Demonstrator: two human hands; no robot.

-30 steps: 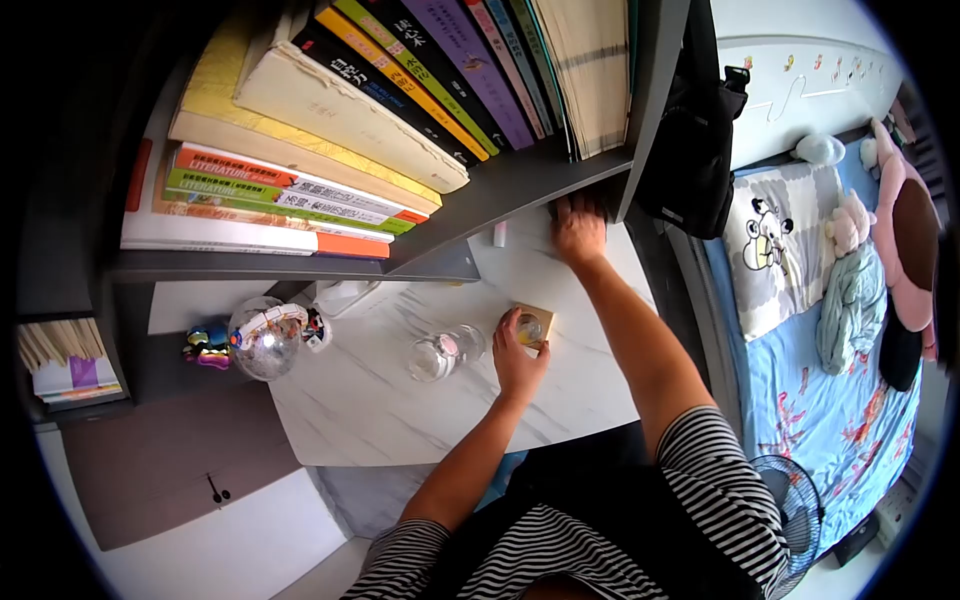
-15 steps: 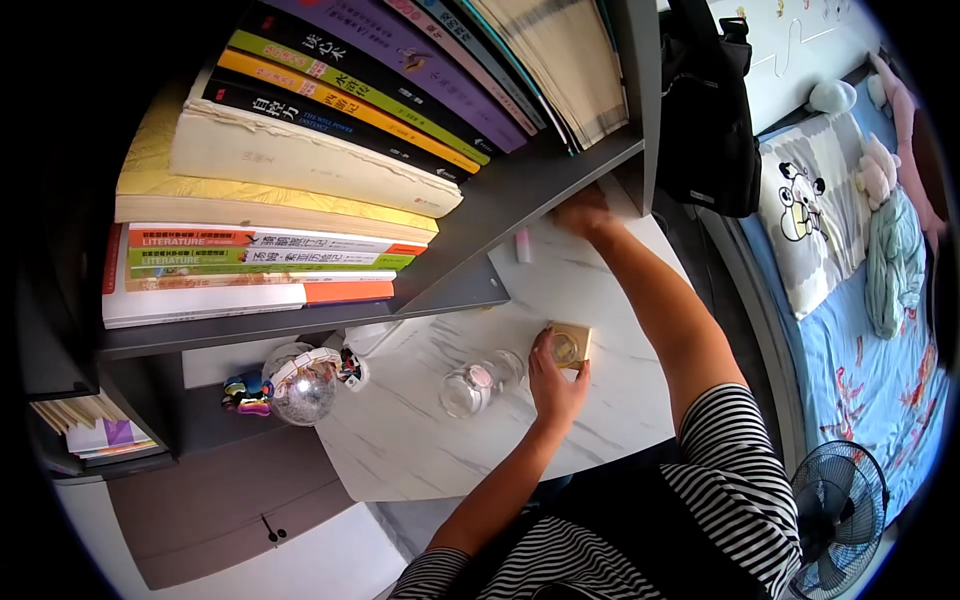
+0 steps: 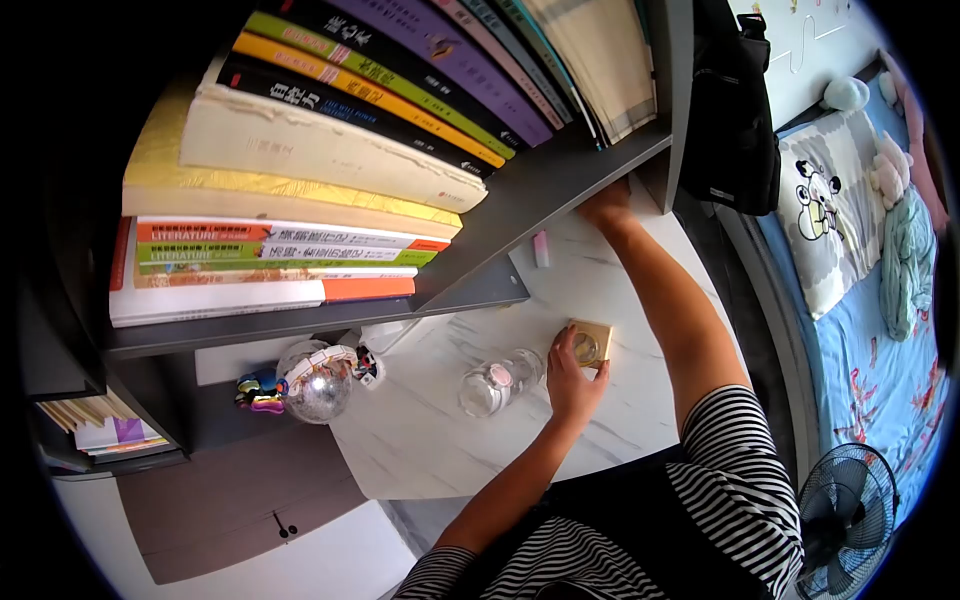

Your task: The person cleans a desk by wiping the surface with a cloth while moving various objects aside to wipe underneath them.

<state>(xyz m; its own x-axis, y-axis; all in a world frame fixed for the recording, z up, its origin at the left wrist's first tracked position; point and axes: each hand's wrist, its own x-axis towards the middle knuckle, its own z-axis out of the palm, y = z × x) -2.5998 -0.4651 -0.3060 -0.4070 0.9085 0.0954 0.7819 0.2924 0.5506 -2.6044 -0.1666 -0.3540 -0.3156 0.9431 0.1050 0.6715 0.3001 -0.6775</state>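
Observation:
On the white marbled table [image 3: 440,445], my left hand [image 3: 577,385] curls its fingers around a small clear round jar [image 3: 586,348]. Beneath the jar is a light wooden square [image 3: 607,338]. A clear glass bottle with a pink round label [image 3: 486,388] lies just left of that hand. My right hand [image 3: 607,200] reaches far back under the shelf; its fingers are hidden by the shelf edge, so what it touches cannot be seen.
A grey shelf [image 3: 560,190] full of books hangs over the table's back. A transparent sphere [image 3: 316,382] stands at the left, a small pink-and-white stick [image 3: 541,249] near the right hand. A black bag [image 3: 728,130] hangs right; a fan [image 3: 848,520] stands lower right.
The view has shifted, so the table items appear further right and the books larger. My right hand has gone further out of sight under the shelf. My left hand stays at the jar.

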